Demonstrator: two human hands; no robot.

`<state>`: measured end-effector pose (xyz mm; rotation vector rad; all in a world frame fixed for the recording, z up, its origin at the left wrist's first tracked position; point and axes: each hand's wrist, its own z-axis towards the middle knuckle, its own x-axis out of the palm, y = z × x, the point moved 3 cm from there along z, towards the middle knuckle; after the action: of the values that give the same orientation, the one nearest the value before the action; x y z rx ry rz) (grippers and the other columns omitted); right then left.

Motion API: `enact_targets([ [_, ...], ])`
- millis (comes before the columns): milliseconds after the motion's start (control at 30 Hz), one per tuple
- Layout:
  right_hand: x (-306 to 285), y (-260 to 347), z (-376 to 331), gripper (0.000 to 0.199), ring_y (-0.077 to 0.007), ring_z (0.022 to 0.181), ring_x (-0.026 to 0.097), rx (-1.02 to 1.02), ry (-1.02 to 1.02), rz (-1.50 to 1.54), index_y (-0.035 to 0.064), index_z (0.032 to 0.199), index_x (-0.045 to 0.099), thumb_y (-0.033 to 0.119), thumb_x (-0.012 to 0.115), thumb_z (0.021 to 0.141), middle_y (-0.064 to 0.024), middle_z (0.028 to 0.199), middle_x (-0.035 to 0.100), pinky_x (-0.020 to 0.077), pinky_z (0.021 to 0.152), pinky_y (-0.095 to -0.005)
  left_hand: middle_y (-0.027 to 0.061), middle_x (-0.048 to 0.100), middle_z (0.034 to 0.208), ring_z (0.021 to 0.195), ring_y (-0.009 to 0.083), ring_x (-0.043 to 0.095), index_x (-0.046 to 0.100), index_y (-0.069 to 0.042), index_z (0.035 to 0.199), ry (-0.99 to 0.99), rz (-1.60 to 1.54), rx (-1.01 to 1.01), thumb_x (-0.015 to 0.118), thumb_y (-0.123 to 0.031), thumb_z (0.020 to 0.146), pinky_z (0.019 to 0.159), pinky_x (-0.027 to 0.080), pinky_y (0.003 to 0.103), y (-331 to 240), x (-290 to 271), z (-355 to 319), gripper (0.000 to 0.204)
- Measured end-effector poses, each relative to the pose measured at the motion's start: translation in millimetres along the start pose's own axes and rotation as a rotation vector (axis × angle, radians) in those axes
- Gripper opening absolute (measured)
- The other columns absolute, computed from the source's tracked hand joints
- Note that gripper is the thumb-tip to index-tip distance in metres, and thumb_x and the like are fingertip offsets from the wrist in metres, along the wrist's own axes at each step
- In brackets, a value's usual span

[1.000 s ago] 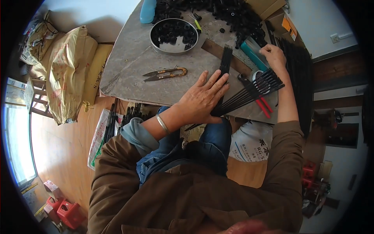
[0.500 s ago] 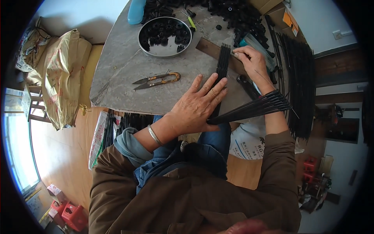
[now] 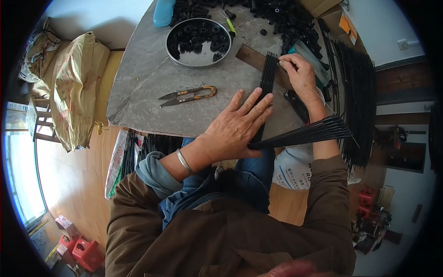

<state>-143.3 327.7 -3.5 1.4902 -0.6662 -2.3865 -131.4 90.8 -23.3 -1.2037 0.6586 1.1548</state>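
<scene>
A bundle of thin black rods (image 3: pixel 265 94) lies on the grey table (image 3: pixel 143 78), running from the far side toward me, just right of the middle. My left hand (image 3: pixel 237 127) lies flat over the near end of it, fingers spread and straight, pressing down and gripping nothing. My right hand (image 3: pixel 300 74) is at the far end, its fingertips (image 3: pixel 282 62) bent onto the rod tips; how tightly they pinch I cannot tell. A second lot of black rods (image 3: pixel 307 134) fans out to the right from under my left palm, crossing below my right forearm and past the table edge.

Just left of my left hand are small snips (image 3: pixel 187 96) with an orange loop handle. Farther off stands a round metal pan (image 3: pixel 199 42) of small black parts, and more black parts (image 3: pixel 286 16) are heaped at the far edge. A long stack of black rods (image 3: pixel 357 97) lies along the right side. On the floor to my left leans a yellow sack (image 3: pixel 76 87).
</scene>
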Motion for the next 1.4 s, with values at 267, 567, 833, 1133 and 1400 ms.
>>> enact_targets([
  [267,-7.3,13.2,6.0,0.009,-0.0226,0.073,0.064,-0.158,-0.004,-0.180,0.0067,0.089,0.068,0.013,0.065,0.083,-0.0056,0.083,0.066,0.0483,0.063,-0.0306,0.0163,0.026,0.150,0.142,0.0332,0.017,0.040,-0.001,0.138,-0.016,-0.027,0.007,0.073,-0.061,0.064,0.115,0.015,0.050,0.6,1.1,-0.3,0.101],
  [567,-5.2,-7.7,5.3,0.009,-0.0086,0.076,0.058,0.007,0.094,0.103,0.0021,0.092,0.065,0.001,0.061,0.085,-0.0004,0.082,0.061,0.0455,0.070,-0.0226,0.0167,0.025,0.151,0.142,0.0337,0.017,0.038,-0.001,0.139,-0.018,-0.028,0.005,0.074,-0.059,0.064,0.115,0.015,0.050,0.0,-1.3,-0.2,0.101],
  [833,2.8,-8.4,12.1,0.015,-0.0068,0.077,0.058,0.236,0.139,0.365,0.0007,0.101,0.063,0.000,0.059,0.087,0.0013,0.084,0.062,0.0465,0.071,-0.0214,0.0170,0.025,0.151,0.142,0.0340,0.017,0.038,0.000,0.139,-0.024,-0.045,0.012,0.075,-0.057,0.063,0.115,0.016,0.049,0.4,0.9,-0.3,0.101],
  [1133,-16.7,0.7,3.9,0.023,-0.0158,0.086,0.065,0.210,0.109,-0.128,0.0013,0.105,0.065,0.015,0.061,0.088,-0.0090,0.095,0.069,0.0489,0.076,-0.0282,0.0172,0.025,0.151,0.142,0.0342,0.018,0.039,0.000,0.138,-0.034,-0.050,0.017,0.076,-0.057,0.063,0.115,0.017,0.048,0.2,0.6,-0.2,0.102],
  [1400,-13.8,1.8,9.6,0.015,-0.0285,0.088,0.065,0.028,-0.010,-0.131,0.0070,0.095,0.068,0.016,0.061,0.085,-0.0124,0.092,0.068,0.0488,0.076,-0.0332,0.0183,0.025,0.150,0.142,0.0342,0.018,0.040,0.002,0.137,-0.045,-0.026,0.023,0.076,-0.056,0.063,0.115,0.017,0.048,-0.9,-2.5,-0.7,0.101],
])
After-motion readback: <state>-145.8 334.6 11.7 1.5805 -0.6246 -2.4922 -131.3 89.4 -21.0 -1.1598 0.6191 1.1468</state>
